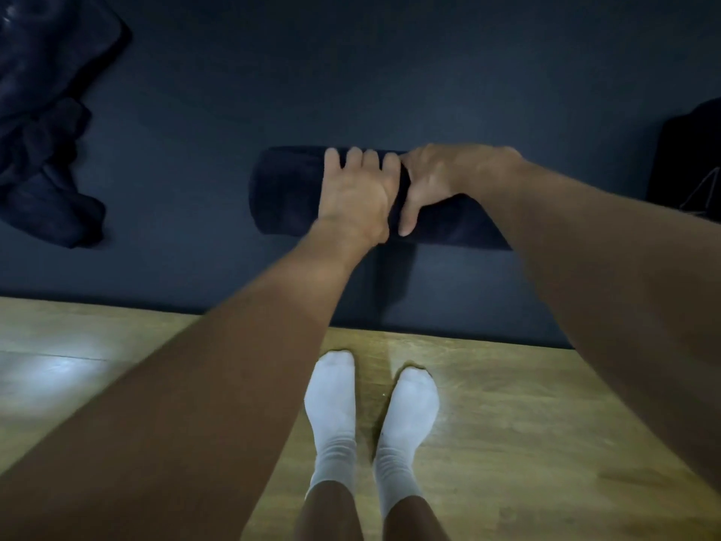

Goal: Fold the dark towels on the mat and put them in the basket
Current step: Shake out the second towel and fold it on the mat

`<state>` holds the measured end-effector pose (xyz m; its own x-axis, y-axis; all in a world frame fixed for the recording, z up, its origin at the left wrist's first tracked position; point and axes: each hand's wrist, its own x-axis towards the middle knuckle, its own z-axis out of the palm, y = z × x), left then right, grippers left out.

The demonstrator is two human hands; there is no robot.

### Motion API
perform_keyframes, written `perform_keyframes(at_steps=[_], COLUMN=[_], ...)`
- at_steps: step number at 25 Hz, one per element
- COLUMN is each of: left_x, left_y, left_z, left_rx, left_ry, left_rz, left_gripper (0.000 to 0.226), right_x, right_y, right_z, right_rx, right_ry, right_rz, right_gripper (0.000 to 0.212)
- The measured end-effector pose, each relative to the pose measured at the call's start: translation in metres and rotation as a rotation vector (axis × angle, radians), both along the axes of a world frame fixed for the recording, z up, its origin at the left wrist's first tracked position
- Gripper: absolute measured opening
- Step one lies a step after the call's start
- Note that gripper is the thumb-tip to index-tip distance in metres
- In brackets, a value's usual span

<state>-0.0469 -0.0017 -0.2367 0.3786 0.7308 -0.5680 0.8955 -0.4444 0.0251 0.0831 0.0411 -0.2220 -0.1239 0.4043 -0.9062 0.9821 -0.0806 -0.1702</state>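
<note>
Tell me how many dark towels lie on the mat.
2 distinguishable: a folded dark blue cloth towel, centre, under the left hand and right hand; a crumpled dark cloth heap at left, possibly hiding more.

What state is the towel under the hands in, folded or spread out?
Folded: the towel is a long narrow bundle on the mat, with the left hand and right hand on top.
</note>
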Motion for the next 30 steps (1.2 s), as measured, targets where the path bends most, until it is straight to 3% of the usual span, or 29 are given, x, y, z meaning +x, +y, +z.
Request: perform_keyframes(at_steps=[2,4,6,8,10,12,13,15,17,20,23,30], left_x=[-0.001,0.000,0.005,0.002,-0.011,-0.018,-0.016,-0.002,0.014,0.031,0.058,0.150], left_y=[0.041,0.077,0.080,0.047,0.001,-0.038,-0.048,-0.054,-0.054,-0.048,-0.050,-0.086], left_z=[0.000,0.008,0.009,0.005,0.001,0.004,0.006,0.013,0.018,0.023,0.033,0.044], left_rx=[-0.221,-0.414,-0.429,-0.209,0.126,0.383,0.427,0.190,-0.219,-0.527,-0.795,-1.085], left_ry=[-0.035,-0.006,0.011,-0.028,-0.220,-0.467,-0.581,-0.809,-0.898,-0.874,-0.899,-0.977], left_rz=[0.003,0.066,0.097,0.100,0.193,0.426,0.653,1.206,1.537,1.426,1.284,1.073], left_gripper=[0.073,0.068,0.075,0.086,0.089,0.074,0.068,0.067,0.071,0.079,0.084,0.089], right_x=[0.005,0.008,0.006,0.004,0.004,0.006,0.005,0.004,0.009,0.039,0.080,0.183], right_y=[-0.017,-0.046,-0.063,-0.056,-0.039,-0.027,-0.025,-0.034,-0.053,-0.083,-0.105,-0.161], right_z=[-0.002,-0.007,-0.014,-0.015,-0.006,0.002,0.004,0.011,0.017,0.022,0.027,0.043], right_rx=[0.232,0.510,0.647,0.659,0.571,0.424,0.356,0.212,0.084,-0.117,-0.202,-0.068], right_ry=[0.014,-0.083,-0.179,-0.195,-0.154,-0.085,-0.042,0.116,0.317,0.473,0.555,0.693], right_rz=[-0.074,0.001,0.114,0.137,0.072,-0.057,-0.158,-0.494,-0.883,-1.292,-1.468,-1.810], right_gripper=[0.092,0.112,0.111,0.090,0.074,0.067,0.063,0.054,0.046,0.038,0.036,0.042])
